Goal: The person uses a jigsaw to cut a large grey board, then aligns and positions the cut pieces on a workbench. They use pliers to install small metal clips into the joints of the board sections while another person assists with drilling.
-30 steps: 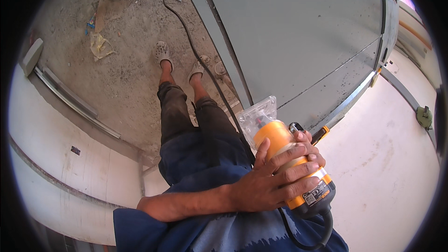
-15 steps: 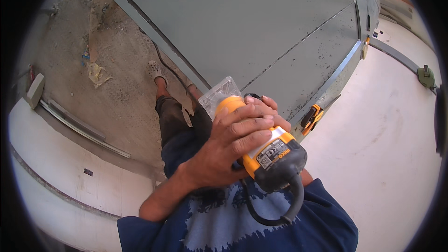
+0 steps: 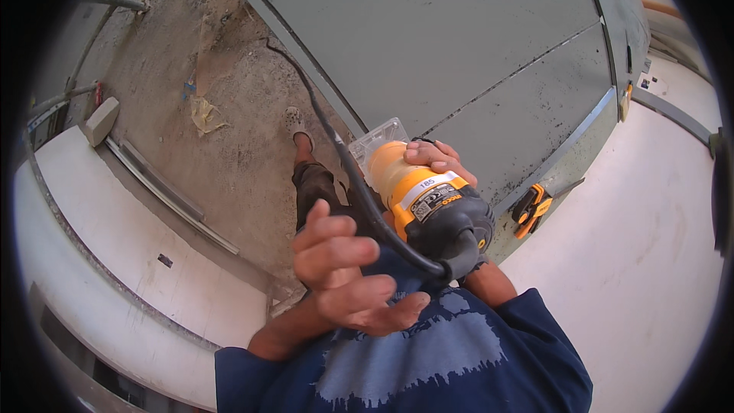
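Note:
In front of my chest I hold a yellow and black trim router (image 3: 446, 222) with a clear plastic base (image 3: 376, 140). My right hand (image 3: 442, 159) wraps round its far right side, fingers over the yellow body. The base points away from me, at the near edge of a large grey panel (image 3: 459, 38). A black power cord (image 3: 353, 176) loops from the router's rear and runs forward along the panel's left edge. Beside the cord and just left of the router, my left hand (image 3: 344, 272) is raised with its fingers apart and curled, off the router body.
A yellow and black clamp (image 3: 531, 210) sits on the panel's near right edge. Dark debris speckles the panel. To the left lie dusty ground, a crumpled plastic bag (image 3: 205, 113) and metal channels (image 3: 172, 195). White boards (image 3: 612, 237) flank me on both sides.
My left hand has let go of the router and moved left and down, opening. The cord has swung to the left side. My right hand still holds the router.

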`<move>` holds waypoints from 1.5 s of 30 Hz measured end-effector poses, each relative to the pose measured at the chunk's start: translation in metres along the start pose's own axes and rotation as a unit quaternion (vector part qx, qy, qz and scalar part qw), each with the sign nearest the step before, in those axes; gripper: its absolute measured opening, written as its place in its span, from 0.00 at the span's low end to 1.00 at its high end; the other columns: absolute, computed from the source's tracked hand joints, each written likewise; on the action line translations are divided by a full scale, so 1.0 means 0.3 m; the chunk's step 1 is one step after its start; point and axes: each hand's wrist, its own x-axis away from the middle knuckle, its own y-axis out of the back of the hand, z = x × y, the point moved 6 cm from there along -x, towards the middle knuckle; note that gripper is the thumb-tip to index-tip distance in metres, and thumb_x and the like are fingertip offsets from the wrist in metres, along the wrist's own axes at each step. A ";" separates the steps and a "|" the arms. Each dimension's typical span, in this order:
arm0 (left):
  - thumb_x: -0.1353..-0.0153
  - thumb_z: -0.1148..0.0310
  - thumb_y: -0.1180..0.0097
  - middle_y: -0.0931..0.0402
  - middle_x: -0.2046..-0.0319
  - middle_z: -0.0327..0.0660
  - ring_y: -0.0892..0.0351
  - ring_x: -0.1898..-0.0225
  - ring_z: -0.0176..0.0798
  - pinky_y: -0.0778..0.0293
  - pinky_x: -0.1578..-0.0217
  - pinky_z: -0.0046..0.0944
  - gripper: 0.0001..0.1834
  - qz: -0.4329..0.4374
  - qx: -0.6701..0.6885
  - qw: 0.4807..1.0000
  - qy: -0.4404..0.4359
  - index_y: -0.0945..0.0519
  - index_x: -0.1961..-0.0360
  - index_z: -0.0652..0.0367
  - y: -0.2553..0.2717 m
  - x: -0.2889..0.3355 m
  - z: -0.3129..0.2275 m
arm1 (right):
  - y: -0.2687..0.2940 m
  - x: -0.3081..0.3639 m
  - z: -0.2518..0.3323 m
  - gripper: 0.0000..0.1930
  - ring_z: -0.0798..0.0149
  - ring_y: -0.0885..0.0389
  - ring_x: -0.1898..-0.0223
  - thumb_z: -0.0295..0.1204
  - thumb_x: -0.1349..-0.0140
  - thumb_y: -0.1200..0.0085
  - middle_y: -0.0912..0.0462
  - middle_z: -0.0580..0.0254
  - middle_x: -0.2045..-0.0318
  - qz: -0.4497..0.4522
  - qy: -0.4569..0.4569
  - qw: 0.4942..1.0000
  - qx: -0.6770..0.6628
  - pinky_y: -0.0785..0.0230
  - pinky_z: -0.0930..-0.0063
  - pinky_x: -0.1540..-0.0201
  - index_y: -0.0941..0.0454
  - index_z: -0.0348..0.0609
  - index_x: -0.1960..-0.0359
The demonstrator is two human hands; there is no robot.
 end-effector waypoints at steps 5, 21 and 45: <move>0.49 0.59 0.26 0.31 0.47 0.40 0.33 0.40 0.49 0.44 0.34 0.54 0.28 0.060 0.006 0.994 0.092 0.26 0.48 0.42 -0.051 0.096 -0.029 | -0.026 -0.027 0.053 0.36 0.54 0.20 0.43 0.36 0.46 0.26 0.19 0.57 0.48 0.004 -0.033 0.999 0.010 0.46 0.51 0.31 0.41 0.54 0.43; 0.39 0.58 0.32 0.30 0.43 0.35 0.32 0.34 0.44 0.56 0.28 0.62 0.20 0.107 0.147 0.970 0.161 0.29 0.49 0.36 -0.147 0.092 0.011 | -0.037 0.033 0.036 0.15 0.49 0.22 0.41 0.38 0.26 0.55 0.18 0.53 0.50 -0.096 -0.076 0.992 -0.022 0.49 0.46 0.26 0.34 0.51 0.42; 0.39 0.54 0.41 0.25 0.51 0.38 0.28 0.42 0.43 0.41 0.37 0.55 0.19 0.072 0.099 0.983 0.136 0.23 0.50 0.48 -0.186 0.034 0.074 | 0.011 0.070 -0.026 0.17 0.48 0.25 0.37 0.36 0.27 0.52 0.20 0.58 0.48 -0.052 -0.064 0.996 -0.045 0.55 0.47 0.24 0.36 0.54 0.39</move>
